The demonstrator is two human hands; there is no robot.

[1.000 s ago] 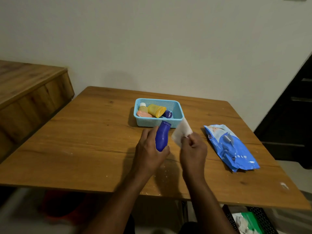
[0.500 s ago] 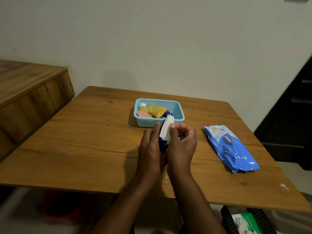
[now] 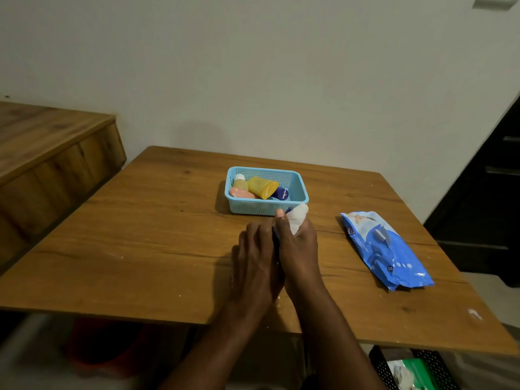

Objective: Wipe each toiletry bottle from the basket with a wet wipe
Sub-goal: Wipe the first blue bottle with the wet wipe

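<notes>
White wipe (image 3: 297, 220) was wrapped round the top of the blue bottle (image 3: 287, 210), of which only a sliver showed above the right hand (image 3: 298, 249). That hand's fingers were curled over the wipe and held it against the bottle, the thumb up along the near side, probably so the cloth could be drawn along the neck. Close beside it, touching, the left hand (image 3: 257, 254) seemed to grip the bottle's lower body, though its fingers were turned away from the camera and the bottle there was hidden; I judge it was steadying the bottle so the other hand could rub. Both hands were over the worktop (image 3: 146, 249), just in front of the basket (image 3: 301, 190), a short reach for putting one bottle down and taking the next.

Inside the basket lay a yellow bottle (image 3: 262, 187), a pink one (image 3: 241, 193), a small one with a white cap (image 3: 239, 181) and a dark blue one (image 3: 281, 193), leaning on each other. Whether any had been wiped could not be told, so the task looked at most partly done.

To the right, well apart from the hands, the blue wipe pack (image 3: 385, 249) lay flat, within reach for a fresh sheet.
</notes>
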